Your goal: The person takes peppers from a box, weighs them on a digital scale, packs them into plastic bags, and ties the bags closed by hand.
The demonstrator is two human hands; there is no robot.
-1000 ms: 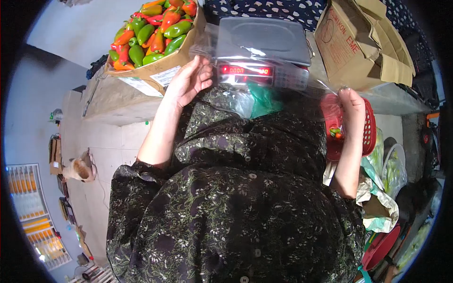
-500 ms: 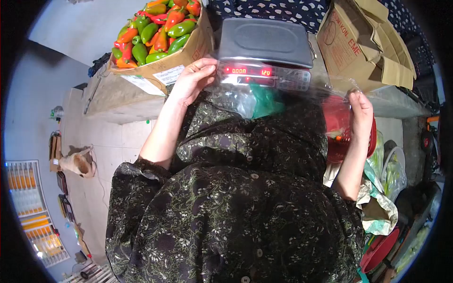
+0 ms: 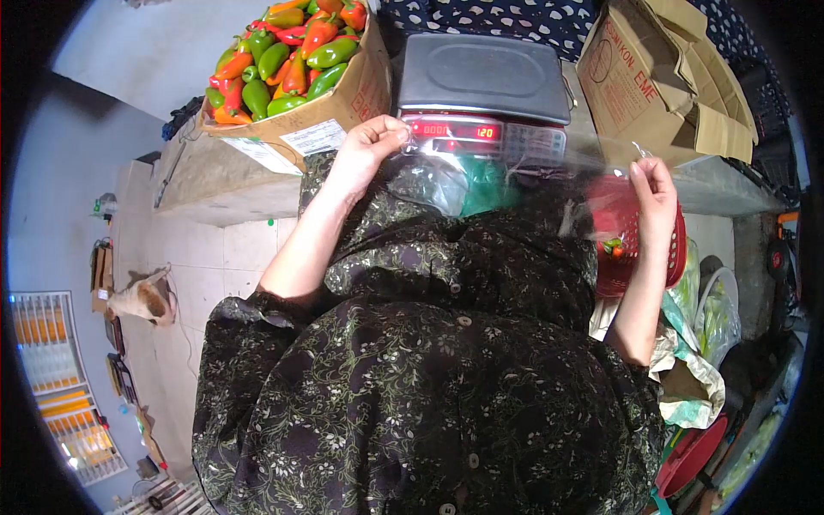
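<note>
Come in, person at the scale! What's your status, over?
Left hand, right hand: both pinching clear plastic, spanning between them. Plastic in front of scale. No obvious obstruction; red basket near right hand.

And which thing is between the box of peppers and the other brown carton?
In the head view, the weighing scale stands between the box of peppers and the other brown carton.

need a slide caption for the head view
Left hand and right hand hold clear plastic between them, near a scale and a box of peppers.
</note>
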